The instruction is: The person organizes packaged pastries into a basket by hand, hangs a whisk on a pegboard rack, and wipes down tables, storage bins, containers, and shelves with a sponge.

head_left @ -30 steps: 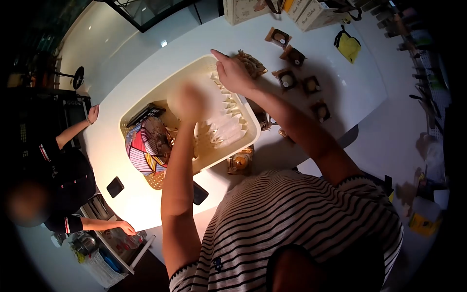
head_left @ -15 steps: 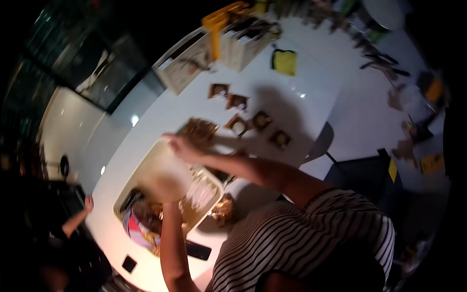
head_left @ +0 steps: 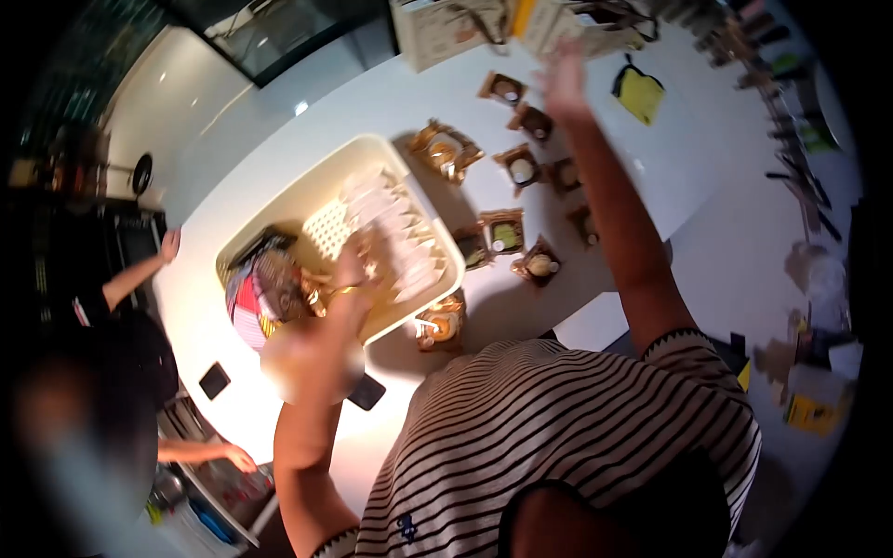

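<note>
Okay, one cream basket on one white table, two bare hands working. Left hand: inside the basket, beside the row of white packets; fingers blurred, cannot tell how far open or whether they hold anything. One bracelet on that wrist. Right hand: right of the basket and beyond it, over the table near the small wrapped packets; smeared too, finger spread and grip cannot be told. White packets: in the basket's right half, overlapping, count unclear. Basket's left end: one striped cloth bundle. Small wrapped packets: eight visible, all right of the basket. Bigger wrapped packets: one against the basket's near side, at least one more just off its far right corner. Two dark phones, both on the basket's near-left side. One yellow pouch, well right of the basket. Paper bags beyond the basket, at least two. One other person, left of the basket, two hands at the table edge.
</note>
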The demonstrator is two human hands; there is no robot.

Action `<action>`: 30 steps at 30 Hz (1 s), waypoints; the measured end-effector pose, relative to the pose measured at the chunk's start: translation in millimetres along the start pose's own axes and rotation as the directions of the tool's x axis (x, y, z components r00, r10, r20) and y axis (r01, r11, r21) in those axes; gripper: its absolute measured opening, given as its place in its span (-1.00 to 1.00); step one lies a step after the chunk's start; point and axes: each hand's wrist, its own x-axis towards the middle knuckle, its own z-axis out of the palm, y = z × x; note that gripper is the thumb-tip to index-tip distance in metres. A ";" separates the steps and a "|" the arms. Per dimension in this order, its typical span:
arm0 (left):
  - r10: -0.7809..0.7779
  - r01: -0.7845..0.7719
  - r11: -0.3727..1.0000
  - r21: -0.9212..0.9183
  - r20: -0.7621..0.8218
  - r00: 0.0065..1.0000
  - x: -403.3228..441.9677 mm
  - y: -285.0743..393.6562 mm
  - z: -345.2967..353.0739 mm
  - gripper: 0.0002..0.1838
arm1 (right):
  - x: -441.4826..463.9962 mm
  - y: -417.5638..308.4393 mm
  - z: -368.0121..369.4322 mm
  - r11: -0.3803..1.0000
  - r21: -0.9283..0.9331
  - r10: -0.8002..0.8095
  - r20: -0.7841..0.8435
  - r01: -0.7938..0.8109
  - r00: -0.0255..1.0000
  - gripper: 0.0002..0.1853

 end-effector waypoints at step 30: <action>-0.054 0.053 0.999 0.004 0.126 0.991 -50.7 8.5 36.4 -0.61 | -212.5 85.8 52.4 0.948 -0.295 0.071 0.566 0.122 0.821 -0.56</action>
